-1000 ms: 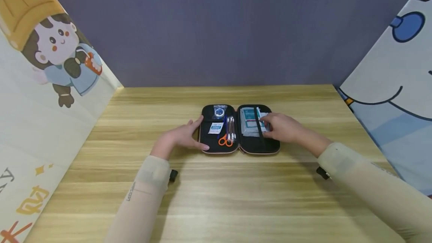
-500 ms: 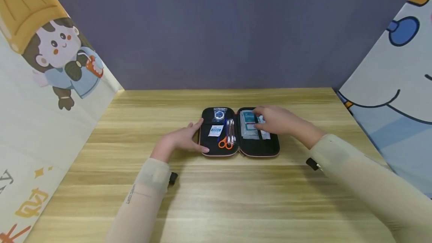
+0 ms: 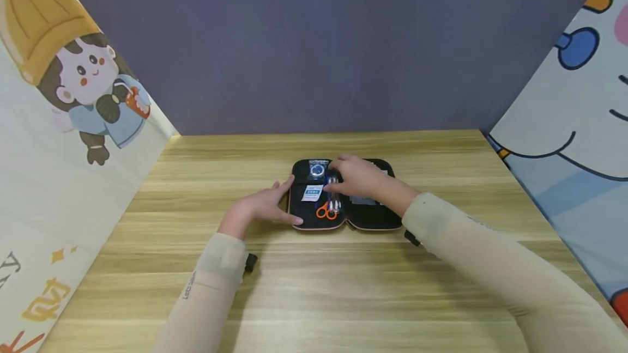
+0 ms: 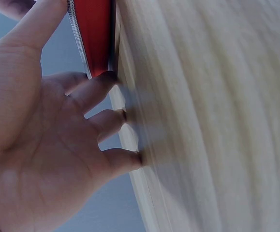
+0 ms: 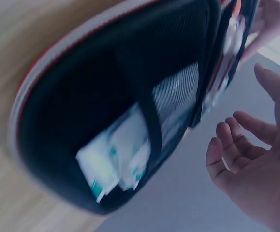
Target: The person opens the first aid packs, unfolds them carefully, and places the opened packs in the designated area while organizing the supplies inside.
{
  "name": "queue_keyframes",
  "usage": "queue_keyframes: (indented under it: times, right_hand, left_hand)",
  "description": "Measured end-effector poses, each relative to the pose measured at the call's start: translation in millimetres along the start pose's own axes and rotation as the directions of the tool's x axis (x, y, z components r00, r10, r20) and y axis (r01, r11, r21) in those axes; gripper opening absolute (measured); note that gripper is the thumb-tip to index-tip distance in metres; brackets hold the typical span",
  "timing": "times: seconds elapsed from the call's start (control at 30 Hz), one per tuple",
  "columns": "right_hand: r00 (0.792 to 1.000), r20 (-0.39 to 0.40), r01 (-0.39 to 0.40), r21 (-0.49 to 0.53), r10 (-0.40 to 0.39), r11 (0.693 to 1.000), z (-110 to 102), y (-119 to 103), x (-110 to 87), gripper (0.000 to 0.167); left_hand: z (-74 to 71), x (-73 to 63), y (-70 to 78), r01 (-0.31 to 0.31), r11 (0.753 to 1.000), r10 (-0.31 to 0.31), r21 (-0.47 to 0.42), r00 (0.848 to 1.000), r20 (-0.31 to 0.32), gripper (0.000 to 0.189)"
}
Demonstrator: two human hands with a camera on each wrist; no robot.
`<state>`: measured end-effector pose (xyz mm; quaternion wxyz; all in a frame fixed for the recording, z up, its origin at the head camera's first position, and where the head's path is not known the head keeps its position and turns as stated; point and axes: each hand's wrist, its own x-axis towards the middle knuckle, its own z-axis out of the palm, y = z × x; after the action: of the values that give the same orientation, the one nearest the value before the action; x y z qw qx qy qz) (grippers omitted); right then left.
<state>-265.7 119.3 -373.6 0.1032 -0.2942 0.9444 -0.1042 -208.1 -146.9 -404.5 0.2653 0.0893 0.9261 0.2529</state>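
Observation:
A black zip case (image 3: 309, 223) lies unfolded on the table. My left hand (image 3: 260, 206) rests at its left edge, thumb and fingers spread; in the left wrist view some fingertips meet the table beside the red case side (image 4: 94, 38). My right hand (image 3: 363, 178) hovers over the hinge, holding nothing, fingers loosely bent near the cotton swabs (image 3: 334, 204). The case's left half also has orange-handled scissors (image 3: 327, 212), a white packet (image 3: 311, 193) and a wrapped blue-and-white roll (image 3: 317, 171). In the right half, white-and-green sachets (image 5: 98, 162) sit under an elastic strap (image 5: 152, 125).
A wooden table (image 3: 304, 287) carries the case near its far side. Behind it stands a dark grey-blue panel (image 3: 275, 53). Cartoon-printed panels flank it, one on the left (image 3: 29, 135) and one on the right (image 3: 535, 124).
My right hand has left the sachets and strap in the right half and moved leftward to the hinge and swabs. My left hand stays at the case's left edge.

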Motion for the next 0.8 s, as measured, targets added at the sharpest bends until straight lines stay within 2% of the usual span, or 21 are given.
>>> queue_keyframes:
  times: [0.3, 0.5, 0.8]
  right_hand:
    - [0.999, 0.038, 0.024, -0.058, -0.022, 0.998, 26, -24, 13.7, 0.083]
    - [1.000, 0.030, -0.006, -0.069, 0.008, 0.998, 33, -24, 14.7, 0.084]
    - [1.000, 0.007, 0.007, -0.080, -0.006, 0.997, 39, -24, 14.9, 0.077]
  left_hand:
    - [-0.3, 2.6, -1.9, 0.004, 1.000, -0.004, 0.012, 1.000, -0.005, 0.127]
    - [-0.1, 3.9, -0.8, -0.007, 1.000, 0.007, 0.015, 1.000, 0.002, 0.125]
    - [0.6, 3.5, -1.6, 0.002, 1.000, -0.002, 0.006, 1.000, 0.004, 0.125]
